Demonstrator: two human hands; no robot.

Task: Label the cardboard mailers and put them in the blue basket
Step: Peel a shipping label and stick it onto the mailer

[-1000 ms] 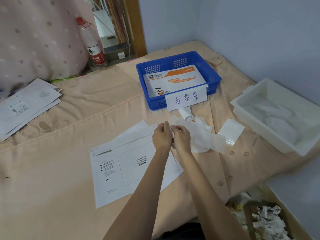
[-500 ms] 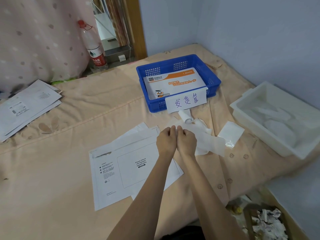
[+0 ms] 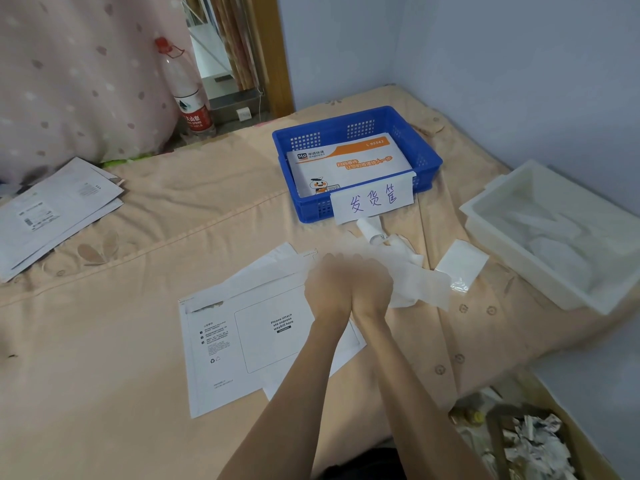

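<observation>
A white cardboard mailer (image 3: 242, 344) lies flat on the bed (image 3: 104, 358), printed side up, with a rounded outline box reading "Please attach sto express waybill here", a column of small print to its left and a torn strip along its top edge. A 2nd white sheet pokes out from under the mailer's near right corner; whether it is another mailer is unclear.

Above the mailer's far right corner, the left hand (image 3: 329, 289) and the right hand (image 3: 372, 287) sit pressed side by side, both blurred. Their fingers seem curled over something white at the mailer's far edge, but the blur hides what they have hold of, so the grip cannot be told.

Just right of the hands lies crumpled white backing paper (image 3: 419, 282) with a small paper roll (image 3: 370, 230) behind it, and a flat white label sheet (image 3: 460, 261) further right.

Beyond the mailer stands the blue basket (image 3: 426, 157), holding a mailer with orange-and-white sto express print (image 3: 349, 161); a handwritten paper sign (image 3: 374, 200) hangs on the basket's near wall. Right of the basket sits a white plastic tray (image 3: 491, 216). Far left of the mailer rests a stack of white mailers (image 3: 52, 213), and a water bottle (image 3: 188, 95) stands behind the bed.
</observation>
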